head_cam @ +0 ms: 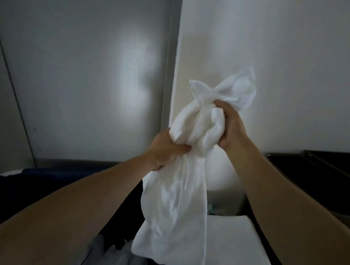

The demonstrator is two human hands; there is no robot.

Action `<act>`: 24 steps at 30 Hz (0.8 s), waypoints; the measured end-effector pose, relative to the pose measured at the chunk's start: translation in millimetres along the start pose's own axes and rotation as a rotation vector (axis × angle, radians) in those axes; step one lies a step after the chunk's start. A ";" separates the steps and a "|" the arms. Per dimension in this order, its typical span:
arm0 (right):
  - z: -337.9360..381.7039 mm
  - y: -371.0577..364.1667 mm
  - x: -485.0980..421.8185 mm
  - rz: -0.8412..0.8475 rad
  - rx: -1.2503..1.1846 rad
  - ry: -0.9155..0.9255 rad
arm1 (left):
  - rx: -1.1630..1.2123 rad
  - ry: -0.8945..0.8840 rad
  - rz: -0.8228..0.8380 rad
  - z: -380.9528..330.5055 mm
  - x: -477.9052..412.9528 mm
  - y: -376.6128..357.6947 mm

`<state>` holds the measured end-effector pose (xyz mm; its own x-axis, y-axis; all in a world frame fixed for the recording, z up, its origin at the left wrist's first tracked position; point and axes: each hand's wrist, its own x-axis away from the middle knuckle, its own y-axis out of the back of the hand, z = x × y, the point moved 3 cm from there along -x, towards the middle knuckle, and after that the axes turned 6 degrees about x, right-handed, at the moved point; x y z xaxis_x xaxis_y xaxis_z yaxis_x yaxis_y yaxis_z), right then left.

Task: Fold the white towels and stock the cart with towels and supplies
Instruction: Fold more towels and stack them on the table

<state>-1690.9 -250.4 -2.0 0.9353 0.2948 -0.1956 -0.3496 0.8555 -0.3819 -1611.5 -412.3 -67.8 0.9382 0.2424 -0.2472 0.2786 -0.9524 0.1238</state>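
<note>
Grey wall panels fill the upper left of the frame. Just left of centre, the left hand clenches round the bunched middle of a crumpled white cotton towel, whose tail hangs to lower centre. Right of centre, the right hand fists its upper end. A flat white folded stack lies at lower right. With no corner in hand, the fold would likely come out lopsided, and the loose tail could rumple that stack.

Head cam, faces fwd/down, close on raised hands.
</note>
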 end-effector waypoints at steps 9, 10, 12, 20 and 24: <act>97.4 120.4 -10.6 -0.092 0.079 0.167 | -0.065 -0.139 0.064 -57.1 -50.6 -141.9; 100.0 134.6 -11.7 -0.114 0.152 0.149 | -0.092 -0.128 0.084 -51.5 -51.2 -157.4; 95.0 162.9 -13.0 -0.128 0.261 0.095 | -0.160 -0.076 0.152 -34.2 -48.5 -185.6; -60.3 245.5 27.0 0.114 0.362 -0.368 | -0.116 0.320 0.364 57.4 5.2 -225.6; -105.4 257.2 52.7 0.267 0.523 -0.462 | -0.041 0.407 0.056 84.4 23.8 -212.6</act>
<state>-1737.2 -59.7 -205.8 0.7901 0.5712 0.2225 -0.6044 0.7864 0.1276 -1665.7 -219.7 -181.1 0.9545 0.2514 0.1603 0.2248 -0.9600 0.1669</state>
